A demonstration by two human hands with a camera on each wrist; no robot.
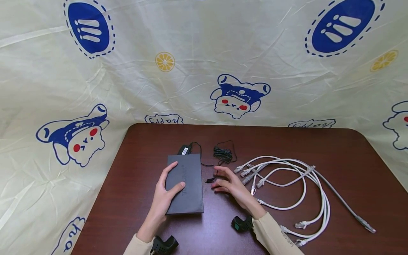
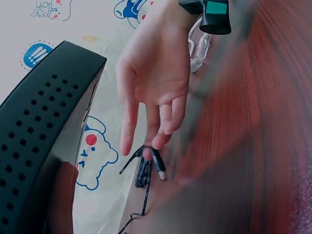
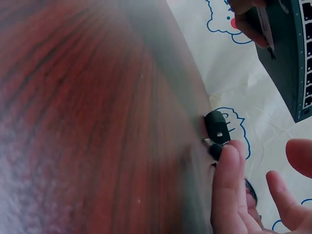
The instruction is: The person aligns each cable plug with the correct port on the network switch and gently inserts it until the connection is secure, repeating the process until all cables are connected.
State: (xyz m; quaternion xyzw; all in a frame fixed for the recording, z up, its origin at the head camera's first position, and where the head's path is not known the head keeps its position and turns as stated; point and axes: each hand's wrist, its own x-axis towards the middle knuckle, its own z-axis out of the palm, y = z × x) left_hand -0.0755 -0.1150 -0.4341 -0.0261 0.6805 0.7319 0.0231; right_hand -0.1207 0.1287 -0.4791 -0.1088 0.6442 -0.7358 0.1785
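Note:
A flat dark grey network switch (image 1: 188, 187) is held in my left hand (image 1: 167, 193), thumb across its top and fingers along its left side. A row of ports on the switch (image 3: 308, 58) shows in the right wrist view, and vent holes on its side appear in the left wrist view. My right hand (image 1: 234, 187) hovers to the right of it with fingers loosely bent, nothing gripped. Its fingertips are right at a thin black power cord's plug (image 1: 210, 180). In the left wrist view the cord's bundle (image 2: 143, 173) hangs just past those fingers.
Behind the switch lies a black power adapter (image 1: 185, 149), partly hidden. Its cord is coiled in a bundle (image 1: 223, 154) at the back middle. White network cables (image 1: 323, 198) with clear plugs spread over the right side of the brown table (image 1: 350, 159). A patterned cloth (image 1: 191, 92) hangs behind.

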